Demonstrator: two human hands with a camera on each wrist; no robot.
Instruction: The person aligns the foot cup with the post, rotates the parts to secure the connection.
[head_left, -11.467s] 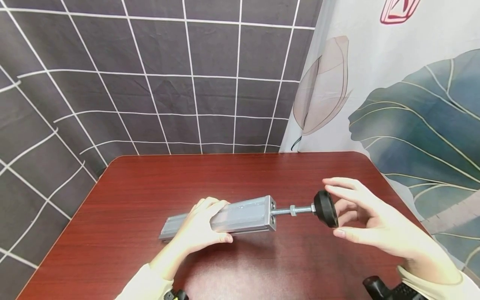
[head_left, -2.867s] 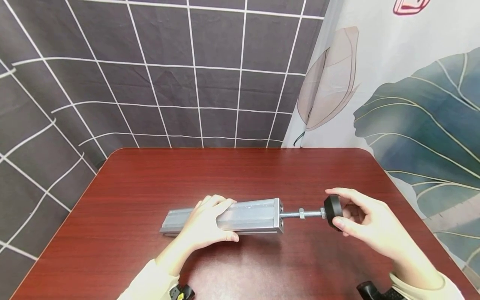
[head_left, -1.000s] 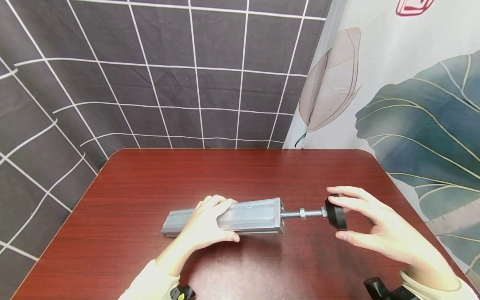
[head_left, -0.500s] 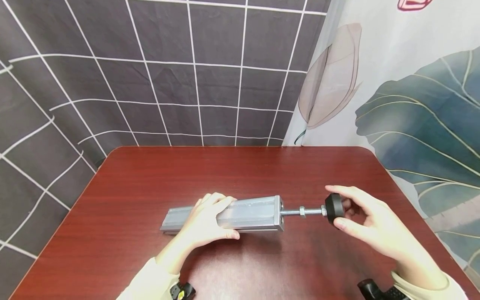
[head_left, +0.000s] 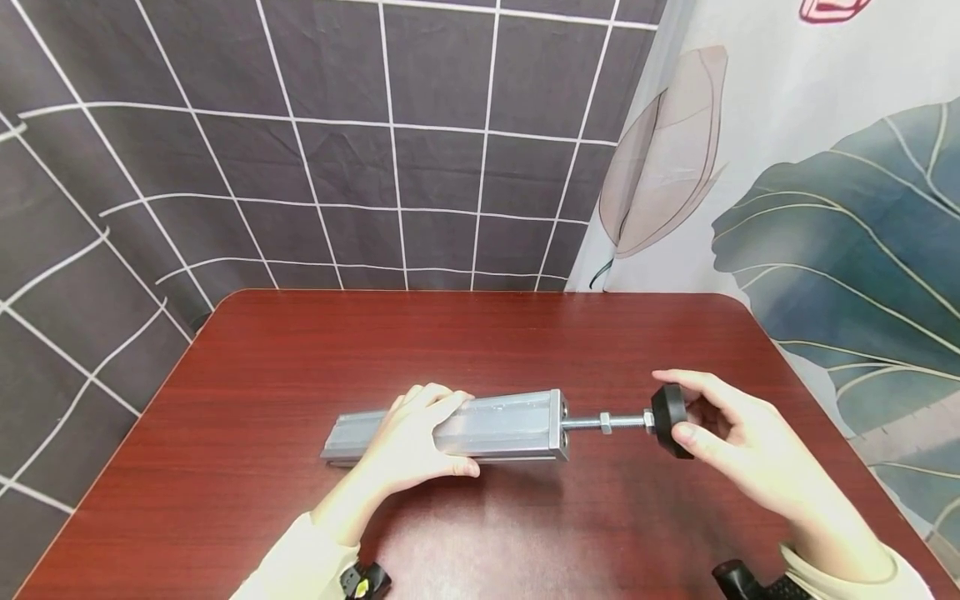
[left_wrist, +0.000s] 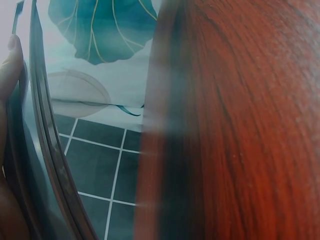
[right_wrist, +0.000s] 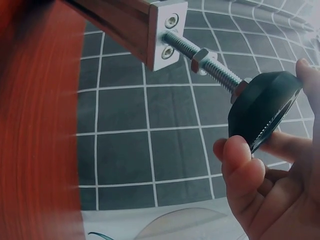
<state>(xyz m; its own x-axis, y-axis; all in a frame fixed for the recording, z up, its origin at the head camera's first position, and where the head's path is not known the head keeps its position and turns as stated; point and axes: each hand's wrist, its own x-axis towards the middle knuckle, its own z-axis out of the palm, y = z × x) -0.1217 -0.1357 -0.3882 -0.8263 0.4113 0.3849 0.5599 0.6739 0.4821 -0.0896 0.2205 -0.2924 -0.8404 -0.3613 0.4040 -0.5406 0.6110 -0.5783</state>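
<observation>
An aluminium profile (head_left: pixel 502 425) lies lengthwise over the table, gripped near its middle by my left hand (head_left: pixel 408 446), thumb on the near side. A plate with two screws caps its right end (right_wrist: pixel 170 35). Out of that plate sticks a threaded rod (head_left: pixel 585 423) carrying a hex nut (head_left: pixel 605 422) midway. On the rod's outer end sits a black levelling foot (head_left: pixel 667 418), with another nut behind it. My right hand (head_left: pixel 757 450) pinches the foot's rim between thumb and fingers. In the left wrist view only the profile's side (left_wrist: pixel 50 130) and part of the hand show.
The red-brown wooden table (head_left: pixel 375 342) has rounded far corners. Behind it hangs a dark grid-patterned cloth (head_left: pixel 435 167), with a white leaf-print curtain (head_left: pixel 765 125) at the right. Black wrist devices (head_left: pixel 365 581) show at both cuffs.
A second ago my right hand's fingers were spread around the foot; now they pinch its rim, and the foot's facets have turned. My left hand and the profile stay put.
</observation>
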